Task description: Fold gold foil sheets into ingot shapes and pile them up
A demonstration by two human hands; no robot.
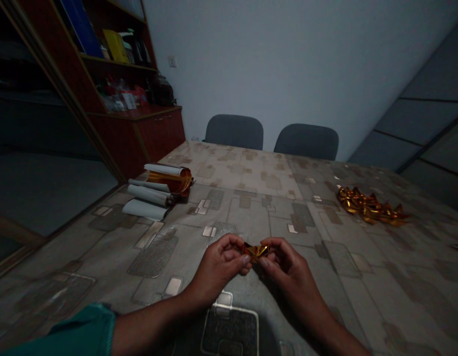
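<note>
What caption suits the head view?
Left hand and right hand pinch a gold foil bow; more bows and foil rolls lie on the table.

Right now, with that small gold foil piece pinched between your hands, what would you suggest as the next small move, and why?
I would probably set the folded gold foil piece on the pile of gold foil bows, since your left hand and right hand are pinching it and it already looks much like those bows.

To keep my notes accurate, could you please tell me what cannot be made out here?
In the head view:
The middle of the gold foil piece: hidden by the left hand and right hand.
The shelf items: too dark and small.
The left sleeve: cut off by the bottom edge.
</note>
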